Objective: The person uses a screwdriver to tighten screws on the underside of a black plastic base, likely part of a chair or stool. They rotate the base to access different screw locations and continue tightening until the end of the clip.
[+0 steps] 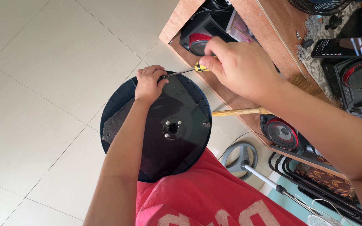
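Seen from the head camera: left hand (148, 83) curled shut on the far rim of a round black fan base (156, 127), steadying it upright over the tiled floor (42, 83). Right hand (239, 67) closed around a yellow-handled screwdriver (185, 71), tip touching the base just beside the left fingers. Wooden shelf (269, 29) to the right, black speakers (200, 33) inside.

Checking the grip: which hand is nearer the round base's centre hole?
Left. The left hand rests on the base rim above the hole; the right hand holds the screwdriver off its edge.
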